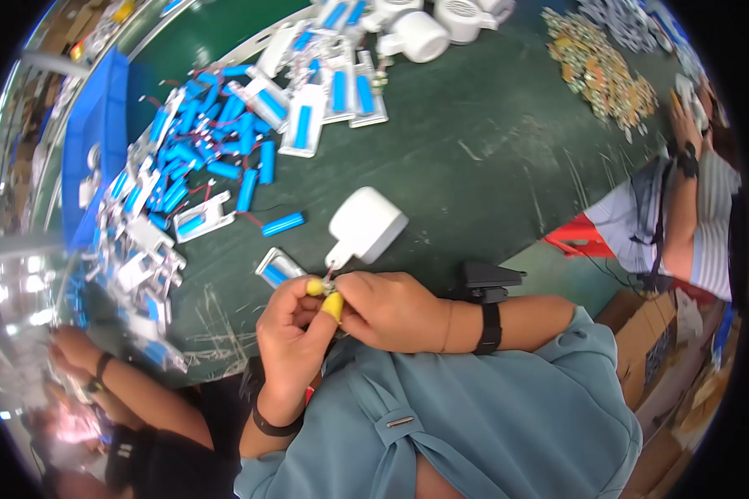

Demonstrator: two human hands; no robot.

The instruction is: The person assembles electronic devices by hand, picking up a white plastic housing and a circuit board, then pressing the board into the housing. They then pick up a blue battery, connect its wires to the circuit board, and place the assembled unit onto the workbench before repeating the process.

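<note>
My left hand and my right hand meet at the table edge, fingertips pinched together. Yellow finger covers wrap the left thumb and a left fingertip. Between the fingers is a small, pale, metallic-looking part, mostly hidden, with a thin reddish wire running to it. Just beyond lies a white plastic housing with a broad, rounded-square head; its narrow stem points at my fingers. Left of the stem, a white handle shell with a blue cylindrical battery in it lies close to my left hand. A loose blue battery lies farther off.
Blue wired batteries are heaped at the left, with white shells behind. A blue bin stands beyond. White round-headed housings lie at the back, small boards back right. Co-workers' arms appear on both sides.
</note>
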